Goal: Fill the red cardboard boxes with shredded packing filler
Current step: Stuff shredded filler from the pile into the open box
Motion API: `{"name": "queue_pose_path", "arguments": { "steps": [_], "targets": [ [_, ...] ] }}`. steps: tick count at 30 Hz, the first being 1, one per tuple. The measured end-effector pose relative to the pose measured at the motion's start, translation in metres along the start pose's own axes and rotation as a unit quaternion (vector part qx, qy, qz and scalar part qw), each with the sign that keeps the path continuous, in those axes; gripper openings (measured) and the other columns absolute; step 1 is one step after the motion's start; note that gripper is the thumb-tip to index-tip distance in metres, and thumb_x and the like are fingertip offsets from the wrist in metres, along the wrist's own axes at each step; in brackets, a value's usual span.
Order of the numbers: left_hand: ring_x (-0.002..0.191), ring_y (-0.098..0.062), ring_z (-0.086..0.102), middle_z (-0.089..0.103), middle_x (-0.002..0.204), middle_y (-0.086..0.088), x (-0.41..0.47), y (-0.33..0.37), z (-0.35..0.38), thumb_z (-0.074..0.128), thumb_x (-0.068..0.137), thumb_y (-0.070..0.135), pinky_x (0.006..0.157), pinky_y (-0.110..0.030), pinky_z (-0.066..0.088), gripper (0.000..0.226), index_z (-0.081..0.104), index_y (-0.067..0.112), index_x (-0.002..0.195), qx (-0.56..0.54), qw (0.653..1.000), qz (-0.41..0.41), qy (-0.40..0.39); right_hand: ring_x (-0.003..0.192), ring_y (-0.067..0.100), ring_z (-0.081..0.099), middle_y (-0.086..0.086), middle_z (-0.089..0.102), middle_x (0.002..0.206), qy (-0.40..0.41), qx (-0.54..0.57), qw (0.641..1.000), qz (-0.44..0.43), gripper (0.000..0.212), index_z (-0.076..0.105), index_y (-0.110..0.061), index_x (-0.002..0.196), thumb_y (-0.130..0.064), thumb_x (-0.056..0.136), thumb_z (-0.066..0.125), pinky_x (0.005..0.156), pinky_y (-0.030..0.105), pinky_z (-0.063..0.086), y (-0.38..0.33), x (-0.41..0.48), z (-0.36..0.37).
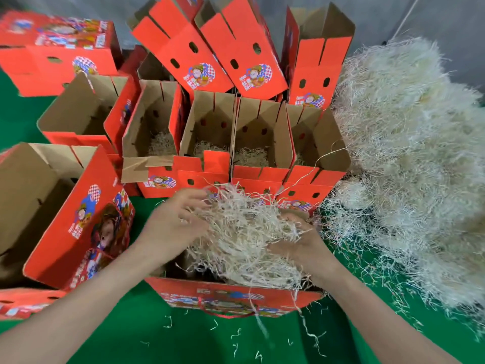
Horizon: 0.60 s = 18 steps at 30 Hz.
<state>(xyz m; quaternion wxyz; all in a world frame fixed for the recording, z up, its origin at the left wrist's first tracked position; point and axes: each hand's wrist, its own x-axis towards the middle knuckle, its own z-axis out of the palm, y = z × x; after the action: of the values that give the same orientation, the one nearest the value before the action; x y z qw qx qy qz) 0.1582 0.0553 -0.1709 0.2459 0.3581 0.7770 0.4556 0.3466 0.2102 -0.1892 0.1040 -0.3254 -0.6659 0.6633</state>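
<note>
Both hands hold one filler wad (244, 232), left hand (181, 219) curled on top, right hand (299, 240) cupped beneath, above the box (236, 295) at lower centre. Next, I think, I must press it in.

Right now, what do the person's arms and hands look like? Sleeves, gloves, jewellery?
The left forearm and right forearm are bare: no sleeve in view. The left hand and right hand wear no gloves; no watch, band or ring shows, though the left hand is motion-blurred.
</note>
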Motion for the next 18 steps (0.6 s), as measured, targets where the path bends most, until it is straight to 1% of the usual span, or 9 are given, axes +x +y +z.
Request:
{"name": "queue_pose_path", "arguments": {
  "steps": [2,3,4,6,9,11,13,16,18],
  "targets": [
    [0.084,0.002,0.055,0.057,0.105,0.024,0.0,-0.003,-0.003,0.068,0.079,0.018,0.079,-0.022,0.045,0.039,0.055,0.044,0.105,0.028,0.993,0.057,0.095,0.071,0.011,0.069,-0.021,0.07,0.08,0.006,0.029,0.999,-0.016,0.045,0.052,-0.025,0.102,0.011,0.078,0.063,0.064,0.015,0.052,0.002,-0.002,-0.003],
    [0.092,0.004,0.052,0.054,0.109,0.027,-0.001,-0.004,0.0,0.07,0.078,0.029,0.084,-0.023,0.043,0.037,0.053,0.044,0.108,0.038,0.994,0.061,0.086,0.071,0.008,0.069,-0.014,0.071,0.08,0.015,0.047,0.999,-0.017,0.044,0.053,-0.024,0.102,0.012,0.077,0.063,0.065,0.013,0.051,0.002,-0.002,-0.001],
    [0.104,0.004,0.048,0.05,0.118,0.026,-0.001,-0.005,0.006,0.071,0.074,0.043,0.092,-0.025,0.039,0.049,0.05,0.041,0.118,0.024,0.998,0.033,0.039,0.077,0.011,0.069,-0.008,0.071,0.078,0.026,0.066,0.997,-0.012,0.044,0.052,-0.023,0.104,0.01,0.077,0.064,0.071,0.015,0.051,0.003,-0.001,-0.001],
    [0.128,-0.006,0.033,0.034,0.142,0.016,0.001,-0.002,0.017,0.074,0.054,0.065,0.105,-0.03,0.028,0.106,0.03,0.028,0.142,-0.095,0.981,-0.123,-0.12,0.096,0.021,0.066,-0.004,0.071,0.078,0.041,0.087,0.995,0.014,0.049,0.048,-0.032,0.109,0.001,0.078,0.068,0.088,0.022,0.046,0.003,0.0,-0.002],
    [0.14,-0.02,0.021,0.024,0.153,-0.002,0.006,0.008,0.027,0.089,0.022,0.055,0.116,-0.041,0.014,0.15,0.018,0.017,0.148,-0.208,0.913,-0.281,-0.212,0.081,-0.002,0.066,-0.01,0.072,0.082,-0.013,0.075,0.997,0.029,0.051,0.047,-0.032,0.112,0.0,0.078,0.067,0.071,0.009,0.048,-0.005,0.001,0.0],
    [0.136,-0.023,0.029,0.034,0.148,-0.006,0.009,0.012,0.032,0.093,0.026,0.04,0.115,-0.044,0.018,0.139,0.026,0.015,0.145,-0.171,0.919,-0.283,-0.214,0.082,0.001,0.067,-0.011,0.072,0.089,-0.064,-0.001,0.998,0.02,0.046,0.052,-0.022,0.111,0.006,0.076,0.066,0.068,0.013,0.05,-0.007,0.003,0.004],
    [0.125,-0.024,0.044,0.049,0.136,-0.008,0.013,0.009,0.03,0.092,0.041,0.034,0.108,-0.043,0.032,0.111,0.04,0.011,0.136,-0.075,0.944,-0.247,-0.207,0.066,-0.01,0.063,-0.016,0.068,0.082,-0.06,-0.108,0.992,0.016,0.042,0.051,-0.024,0.103,0.001,0.074,0.07,0.06,0.004,0.044,-0.009,0.001,0.003],
    [0.088,-0.021,0.062,0.066,0.102,-0.011,0.016,0.003,0.016,0.084,0.057,0.037,0.078,-0.034,0.051,0.06,0.06,0.008,0.104,0.055,0.97,-0.146,-0.184,0.028,0.001,0.036,-0.011,0.063,0.071,-0.045,-0.176,0.982,0.048,0.063,0.037,-0.026,0.13,-0.013,0.079,0.072,0.035,0.013,0.035,-0.002,-0.001,-0.01],
    [0.054,-0.016,0.055,0.064,0.067,-0.003,0.013,0.001,0.008,0.081,0.057,0.037,0.052,-0.025,0.042,0.046,0.063,0.003,0.081,0.078,0.975,-0.106,-0.181,0.025,0.003,0.027,-0.009,0.053,0.042,-0.042,-0.194,0.978,0.058,0.052,0.039,-0.028,0.127,-0.013,0.085,0.066,0.03,0.014,0.029,-0.001,-0.002,-0.017]
  ]
}}
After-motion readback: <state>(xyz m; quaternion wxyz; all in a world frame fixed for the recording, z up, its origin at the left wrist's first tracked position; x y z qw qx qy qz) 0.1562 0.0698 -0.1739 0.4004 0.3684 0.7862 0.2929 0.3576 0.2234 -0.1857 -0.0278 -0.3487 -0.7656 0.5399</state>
